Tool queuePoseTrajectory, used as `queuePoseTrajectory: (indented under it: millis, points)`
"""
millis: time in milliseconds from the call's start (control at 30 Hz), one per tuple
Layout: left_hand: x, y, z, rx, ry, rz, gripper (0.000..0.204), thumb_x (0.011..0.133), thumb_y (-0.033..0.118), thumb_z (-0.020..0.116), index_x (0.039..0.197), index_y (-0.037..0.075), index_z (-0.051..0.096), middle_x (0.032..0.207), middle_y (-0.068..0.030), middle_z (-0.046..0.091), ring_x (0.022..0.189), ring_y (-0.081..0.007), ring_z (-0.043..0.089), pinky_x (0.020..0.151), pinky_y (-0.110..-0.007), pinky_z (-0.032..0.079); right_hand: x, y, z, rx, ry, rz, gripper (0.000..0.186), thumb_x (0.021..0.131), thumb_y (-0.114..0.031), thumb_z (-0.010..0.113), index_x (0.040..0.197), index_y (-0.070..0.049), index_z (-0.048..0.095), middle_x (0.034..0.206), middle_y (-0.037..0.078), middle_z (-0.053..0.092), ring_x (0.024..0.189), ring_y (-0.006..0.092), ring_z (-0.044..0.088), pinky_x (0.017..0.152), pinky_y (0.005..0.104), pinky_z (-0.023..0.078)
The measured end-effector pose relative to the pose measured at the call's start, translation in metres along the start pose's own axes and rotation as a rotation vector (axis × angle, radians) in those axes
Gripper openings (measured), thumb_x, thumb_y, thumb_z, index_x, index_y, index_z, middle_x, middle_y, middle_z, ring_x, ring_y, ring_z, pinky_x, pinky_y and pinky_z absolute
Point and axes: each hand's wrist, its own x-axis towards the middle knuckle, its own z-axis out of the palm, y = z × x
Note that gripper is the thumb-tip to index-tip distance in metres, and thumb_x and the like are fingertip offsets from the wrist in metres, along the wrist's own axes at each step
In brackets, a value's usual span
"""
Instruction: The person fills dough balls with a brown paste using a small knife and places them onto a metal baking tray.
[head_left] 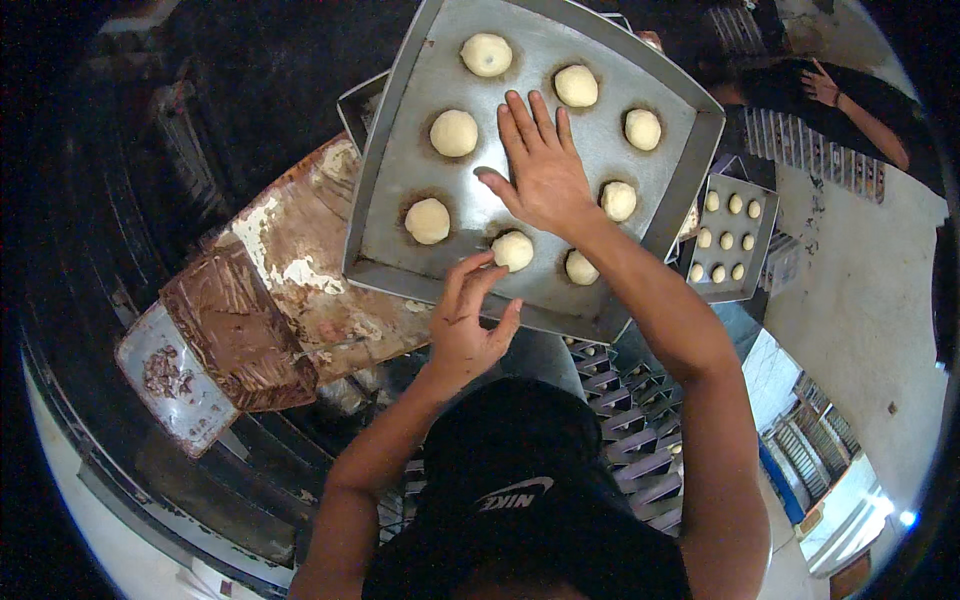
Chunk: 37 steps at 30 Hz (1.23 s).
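Observation:
A square metal baking tray [400,270] with raised sides lies before me, holding several round pale dough balls spaced apart. My right hand [545,175] stretches flat over the middle of the tray, fingers pointing away and thumb spread. Whatever may be under its palm is hidden. Near the tray's front edge, the fingertips of my left hand [468,318] reach the left side of one dough ball [513,251]; the thumb stands apart, so the ball is not gripped. Another dough ball [618,201] sits right beside my right wrist, and one more [582,267] is partly covered by that forearm.
Under and left of the tray is a brown-smeared board [330,270] with a metal pan [165,380] at its end. A smaller-looking tray of dough balls [728,270] stands at the right. Racks [640,430] are below; another person's hand [822,85] shows at the upper right.

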Motion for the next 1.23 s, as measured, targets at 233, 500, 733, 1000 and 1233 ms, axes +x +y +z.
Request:
queuePoseTrajectory:
  millis: [233, 500, 733, 1000, 1233]
  points:
    - [0.003, 0.002, -0.005, -0.073, -0.031, -0.037, 0.042, 0.084, 0.013, 0.079, 0.123, 0.005, 0.066, 0.133, -0.0135, 0.061, 0.117, -0.0278, 0.064, 0.09, -0.037, 0.058, -0.01, 0.006, -0.043, 0.574, 0.135, 0.285, 0.047, 0.108, -0.033, 0.042, 0.131, 0.002, 0.062, 0.136, 0.026, 0.061, 0.125, 0.0413, 0.06, 0.102, 0.0472, 0.051]
    - [0.035, 0.011, -0.001, -0.494, -0.014, -0.3, 0.045, 0.096, 0.017, 0.073, 0.136, 0.003, 0.056, 0.134, -0.0128, 0.062, 0.123, -0.0252, 0.061, 0.107, -0.039, 0.048, -0.019, 0.028, -0.028, 0.759, 0.252, 0.337, 0.046, 0.106, -0.031, 0.046, 0.138, -0.001, 0.059, 0.143, 0.024, 0.058, 0.135, 0.0387, 0.054, 0.113, 0.0468, 0.043]
    - [0.111, 0.007, 0.044, -0.94, 0.203, -0.375, 0.063, 0.099, 0.023, 0.071, 0.148, -0.002, 0.041, 0.146, -0.0166, 0.048, 0.138, -0.0269, 0.046, 0.116, -0.041, 0.037, -0.015, 0.0, 0.002, -0.079, 0.16, -0.035, 0.047, 0.099, -0.024, 0.056, 0.139, 0.001, 0.058, 0.144, 0.017, 0.06, 0.139, 0.0386, 0.051, 0.118, 0.0471, 0.039]
    - [0.072, -0.013, -0.105, 0.629, 0.434, -0.043, 0.065, 0.092, 0.031, 0.075, 0.141, -0.004, 0.052, 0.14, -0.025, 0.055, 0.132, -0.0325, 0.052, 0.111, -0.045, 0.04, -0.094, 0.021, -0.071, 0.242, 0.405, 0.539, 0.055, 0.091, -0.023, 0.07, 0.139, 0.0, 0.054, 0.141, 0.023, 0.054, 0.127, 0.043, 0.05, 0.11, 0.0571, 0.035]
    - [0.05, -0.03, -0.101, 0.261, -0.076, -0.388, 0.061, 0.094, 0.039, 0.07, 0.14, 0.001, 0.058, 0.14, -0.0256, 0.061, 0.135, -0.0337, 0.055, 0.116, -0.04, 0.036, -0.305, 0.025, -0.029, 0.461, 0.266, 1.099, 0.06, 0.087, -0.021, 0.077, 0.137, -0.002, 0.05, 0.131, 0.018, 0.053, 0.126, 0.0363, 0.047, 0.107, 0.051, 0.036]
